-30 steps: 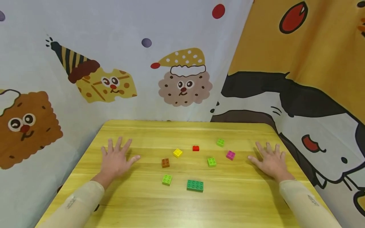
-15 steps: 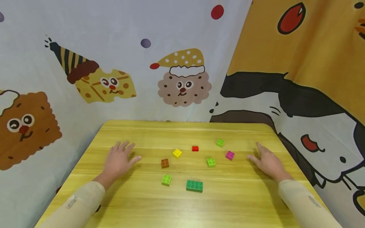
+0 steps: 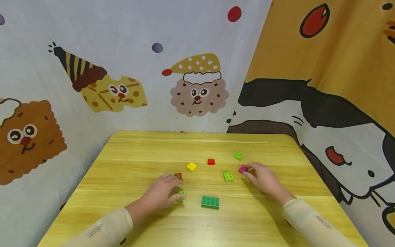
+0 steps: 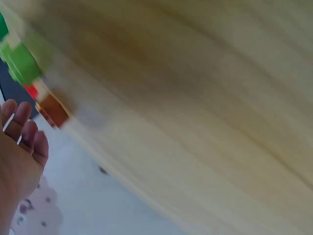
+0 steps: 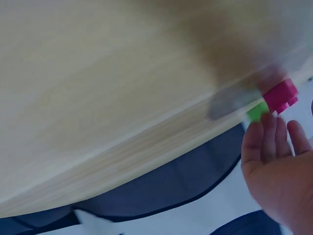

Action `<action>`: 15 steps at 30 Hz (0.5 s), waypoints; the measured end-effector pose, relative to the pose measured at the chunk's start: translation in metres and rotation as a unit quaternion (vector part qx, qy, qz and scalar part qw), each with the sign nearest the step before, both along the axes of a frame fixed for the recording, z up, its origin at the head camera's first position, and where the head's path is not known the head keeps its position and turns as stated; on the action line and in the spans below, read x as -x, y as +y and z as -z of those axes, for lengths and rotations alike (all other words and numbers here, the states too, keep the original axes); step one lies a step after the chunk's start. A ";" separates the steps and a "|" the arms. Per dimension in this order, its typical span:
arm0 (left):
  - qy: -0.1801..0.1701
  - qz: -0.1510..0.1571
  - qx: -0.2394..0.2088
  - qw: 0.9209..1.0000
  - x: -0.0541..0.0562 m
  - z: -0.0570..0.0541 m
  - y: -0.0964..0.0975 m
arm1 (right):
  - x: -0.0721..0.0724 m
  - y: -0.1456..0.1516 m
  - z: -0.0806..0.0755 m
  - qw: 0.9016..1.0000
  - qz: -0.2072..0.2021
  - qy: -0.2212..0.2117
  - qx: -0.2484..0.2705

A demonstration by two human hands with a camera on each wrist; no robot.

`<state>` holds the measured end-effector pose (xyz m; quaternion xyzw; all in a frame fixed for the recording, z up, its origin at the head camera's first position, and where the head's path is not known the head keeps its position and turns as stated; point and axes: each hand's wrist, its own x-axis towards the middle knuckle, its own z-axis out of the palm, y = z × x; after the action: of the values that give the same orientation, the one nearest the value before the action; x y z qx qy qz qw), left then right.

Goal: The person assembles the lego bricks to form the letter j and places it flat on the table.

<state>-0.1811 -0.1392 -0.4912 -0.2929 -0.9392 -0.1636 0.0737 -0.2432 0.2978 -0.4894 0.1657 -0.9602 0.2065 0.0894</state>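
Observation:
My left hand (image 3: 158,193) is over a lime toy building brick (image 3: 181,193), thumb and fingertips around it and partly covering it. The fingers also hide part of a brown brick (image 3: 178,176). In the left wrist view, fingers (image 4: 22,120) are loosely bent below the brown brick (image 4: 53,111) and the lime brick (image 4: 22,63). My right hand (image 3: 265,178) has its fingertips right at the right side of a magenta brick (image 3: 242,169). In the right wrist view, nearly straight fingers (image 5: 269,137) lie just below the magenta brick (image 5: 280,95).
On the wooden table (image 3: 247,223) lie a dark green eight-stud brick (image 3: 210,202), a yellow brick (image 3: 191,167), a red brick (image 3: 211,161), and two more lime bricks, one nearer (image 3: 228,176) and one farther (image 3: 238,155). A cartoon-print curtain (image 3: 129,41) hangs behind.
Both hands have moved inward from the table's sides, the left to the lime brick, the right to the magenta brick. The magenta brick has shifted slightly left.

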 end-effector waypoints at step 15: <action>-0.036 0.054 0.066 0.996 -0.008 0.003 0.065 | 0.002 -0.048 0.008 0.999 -0.029 0.007 -0.017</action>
<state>-0.1731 -0.0737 -0.4943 -0.3411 -0.9329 -0.1152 0.0118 -0.2450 0.2498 -0.4975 0.1967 -0.9576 0.1914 0.0876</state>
